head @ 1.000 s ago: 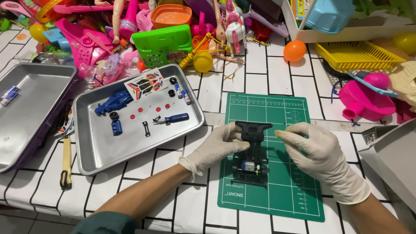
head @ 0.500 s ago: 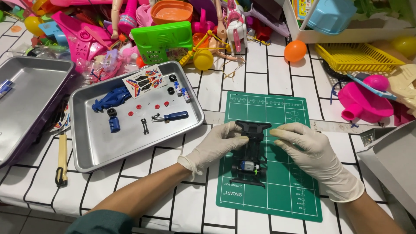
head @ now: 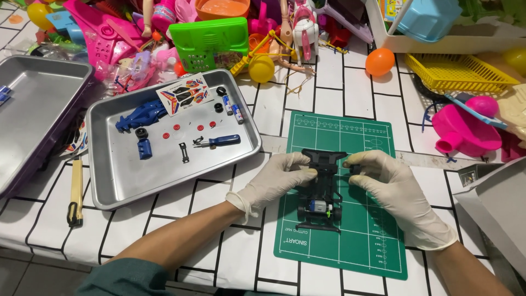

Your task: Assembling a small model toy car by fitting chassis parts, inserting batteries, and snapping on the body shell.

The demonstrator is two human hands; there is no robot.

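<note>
A black toy car chassis (head: 322, 189) lies on a green cutting mat (head: 350, 219). My left hand (head: 274, 178), in a white glove, grips the chassis at its left front. Gloved as well, my right hand (head: 392, 189) pinches a small black wheel (head: 354, 168) against the chassis's right front corner. A silver motor sits at the chassis's near end.
A metal tray (head: 164, 181) to the left holds a blue car body (head: 139, 115), a sticker sheet (head: 183, 94), a blue screwdriver (head: 219, 141), batteries and small red parts. A second tray (head: 33, 87) lies far left. Colourful plastic toys, an orange ball (head: 380, 61) and a yellow basket (head: 457, 71) crowd the back.
Both hands have stayed on the chassis. My right hand now pinches a small black wheel at the right front corner.
</note>
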